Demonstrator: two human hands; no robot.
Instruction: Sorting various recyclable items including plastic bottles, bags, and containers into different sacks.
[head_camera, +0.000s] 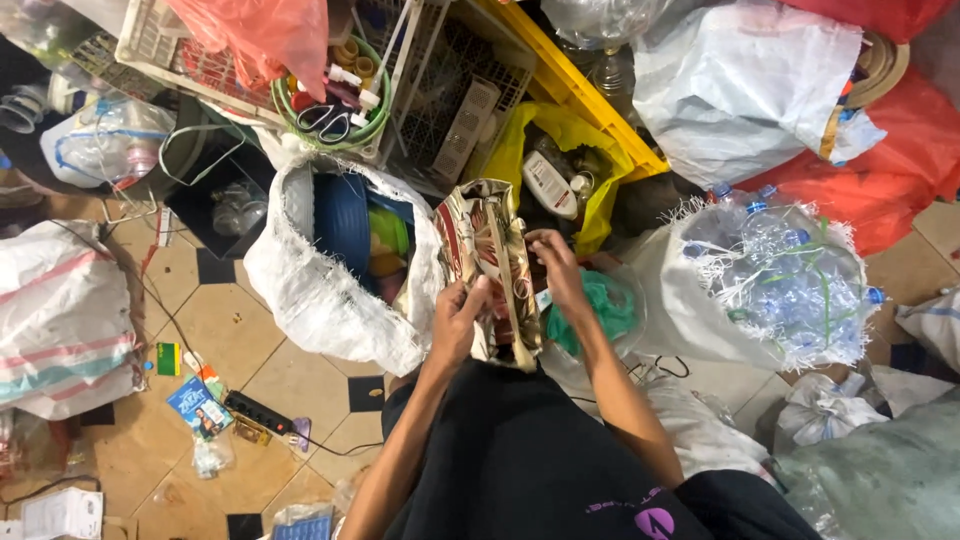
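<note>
You had big woven sacks all round you: a white sack (320, 290) open just left of your hands w/ a blue plastic tub (345, 220) and other coloured plastic inside, a frayed white sack (790, 280) full of clear plastic bottles at right, and a white sack w/ pink and teal stripes (60, 320) lying at far left. Red bags (890, 170) were piled top right, beside a large white bag (740, 90). At top centre sat a yellow crate (575, 85) and a white plastic basket (450, 90); next to that, a green round basket (335, 110) held scissors (325, 120) and small bits. Floor was tan tile w/ black diamond insets (365, 393).

Smaller now: you held a crumpled gold foil bag (490, 265) w/ red print, upright in front of your chest, between the two open sacks. Your left hand (458, 322) was closed round its lower left edge, thumb on the front. Your right hand (556, 268) pinched the upper right edge, fingers curled onto the foil. Both hands gripped it; neither was free. A green plastic bag (605, 305) lay just behind your right wrist.

Smallest: a black power strip (258, 412), a blue packet (198, 405) and a green card (168, 358) lay on the floor at lower left
</note>
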